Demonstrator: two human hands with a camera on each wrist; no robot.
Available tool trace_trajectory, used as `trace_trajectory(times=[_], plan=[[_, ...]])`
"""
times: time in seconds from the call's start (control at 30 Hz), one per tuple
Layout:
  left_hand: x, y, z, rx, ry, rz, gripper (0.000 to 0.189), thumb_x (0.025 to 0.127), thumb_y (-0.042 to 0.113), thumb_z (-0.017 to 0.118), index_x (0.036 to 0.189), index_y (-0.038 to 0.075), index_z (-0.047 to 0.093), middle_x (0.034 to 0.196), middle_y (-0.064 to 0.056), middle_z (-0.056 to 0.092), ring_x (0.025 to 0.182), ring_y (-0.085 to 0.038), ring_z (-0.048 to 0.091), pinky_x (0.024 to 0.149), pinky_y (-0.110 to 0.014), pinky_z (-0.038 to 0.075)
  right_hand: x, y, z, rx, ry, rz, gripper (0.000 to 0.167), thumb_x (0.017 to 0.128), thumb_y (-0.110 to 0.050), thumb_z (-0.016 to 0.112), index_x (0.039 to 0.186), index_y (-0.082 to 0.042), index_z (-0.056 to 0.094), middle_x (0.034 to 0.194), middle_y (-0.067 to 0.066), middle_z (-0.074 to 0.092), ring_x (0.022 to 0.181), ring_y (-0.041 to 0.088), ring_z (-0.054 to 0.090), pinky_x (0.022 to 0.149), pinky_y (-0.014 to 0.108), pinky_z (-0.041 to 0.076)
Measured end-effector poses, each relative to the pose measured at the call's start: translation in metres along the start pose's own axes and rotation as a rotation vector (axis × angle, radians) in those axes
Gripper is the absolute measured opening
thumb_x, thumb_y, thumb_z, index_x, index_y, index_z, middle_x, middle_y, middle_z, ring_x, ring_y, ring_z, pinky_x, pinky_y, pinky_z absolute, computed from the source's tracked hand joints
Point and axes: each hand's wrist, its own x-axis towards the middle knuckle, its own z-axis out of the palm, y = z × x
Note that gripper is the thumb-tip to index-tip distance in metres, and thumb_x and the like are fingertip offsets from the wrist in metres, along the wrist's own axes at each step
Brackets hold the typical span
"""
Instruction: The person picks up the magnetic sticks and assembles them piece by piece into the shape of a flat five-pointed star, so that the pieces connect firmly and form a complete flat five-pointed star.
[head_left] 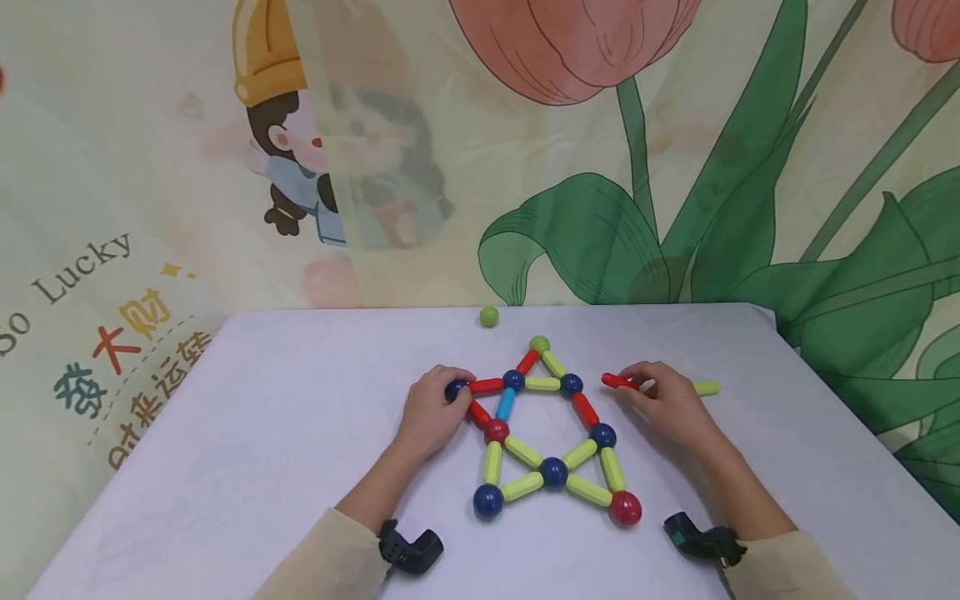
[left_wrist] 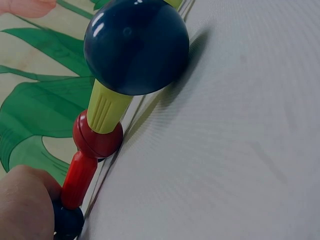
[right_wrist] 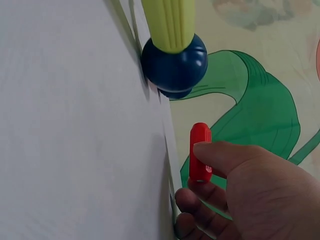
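Note:
A star-shaped frame of magnetic rods and balls lies on the table, with a dark blue ball (head_left: 553, 472) at its lower middle. My left hand (head_left: 437, 408) grips the dark blue ball (head_left: 456, 390) at the star's left tip, where two red rods meet; in the left wrist view my fingers partly cover that ball (left_wrist: 68, 221). Off the star's right side, my right hand (head_left: 663, 400) pinches a loose red rod (right_wrist: 200, 152) between thumb and fingers. The rod's near end (head_left: 618, 381) points toward the star, apart from its blue ball (head_left: 572, 383).
A loose green ball (head_left: 489, 316) sits near the table's back edge. Beyond my right hand lies a yellow-green rod (head_left: 707, 387), partly hidden by the hand. The white-covered table (head_left: 225, 467) meets a printed flower backdrop (head_left: 585, 233) behind.

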Motion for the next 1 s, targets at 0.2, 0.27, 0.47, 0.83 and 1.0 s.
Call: trace_trajectory(times=[0.2, 0.27, 0.47, 0.83, 1.0], plan=[[0.001, -0.001, 0.0, 0.007, 0.0, -0.004, 0.025, 0.097, 0.016, 0.062, 0.119, 0.013, 0.074, 0.123, -0.008, 0.07, 0.12, -0.028, 0.063, 0.102, -0.049, 0.055, -0.001, -0.009, 0.003, -0.001, -0.035, -0.02, 0.031, 0.093, -0.015, 0.075, 0.122, -0.006, 0.069, 0.118, 0.018, 0.065, 0.097, 0.028, 0.061, 0.078, 0.033, 0.056], [0.001, -0.001, 0.001, 0.007, 0.001, -0.002, 0.025, 0.097, 0.016, 0.062, 0.119, 0.013, 0.074, 0.123, -0.008, 0.07, 0.119, -0.028, 0.063, 0.102, -0.048, 0.054, -0.001, -0.01, 0.004, -0.003, -0.042, -0.025, 0.031, 0.093, -0.016, 0.075, 0.122, -0.006, 0.069, 0.118, 0.018, 0.065, 0.097, 0.028, 0.061, 0.078, 0.032, 0.056], [0.001, -0.002, 0.001, 0.007, 0.005, 0.0, 0.025, 0.096, 0.016, 0.062, 0.118, 0.013, 0.074, 0.122, -0.008, 0.07, 0.119, -0.028, 0.064, 0.102, -0.048, 0.055, 0.0, -0.013, 0.008, 0.011, -0.055, -0.038, 0.033, 0.092, -0.017, 0.077, 0.122, -0.005, 0.069, 0.118, 0.017, 0.066, 0.096, 0.026, 0.062, 0.077, 0.033, 0.057], [0.0, 0.0, 0.001, 0.0, 0.002, 0.001, 0.025, 0.096, 0.016, 0.062, 0.118, 0.013, 0.074, 0.122, -0.008, 0.07, 0.119, -0.029, 0.063, 0.102, -0.048, 0.054, 0.0, -0.013, 0.011, -0.005, -0.06, -0.045, 0.031, 0.093, -0.017, 0.075, 0.121, -0.005, 0.069, 0.114, 0.015, 0.067, 0.095, 0.025, 0.062, 0.077, 0.033, 0.058], [0.001, 0.0, 0.001, 0.005, 0.003, 0.003, 0.026, 0.096, 0.016, 0.062, 0.119, 0.012, 0.074, 0.122, -0.009, 0.07, 0.119, -0.029, 0.063, 0.102, -0.049, 0.054, 0.001, -0.014, 0.012, -0.018, -0.061, -0.034, 0.029, 0.094, -0.017, 0.074, 0.121, -0.007, 0.07, 0.112, 0.014, 0.066, 0.093, 0.024, 0.061, 0.077, 0.032, 0.057]])
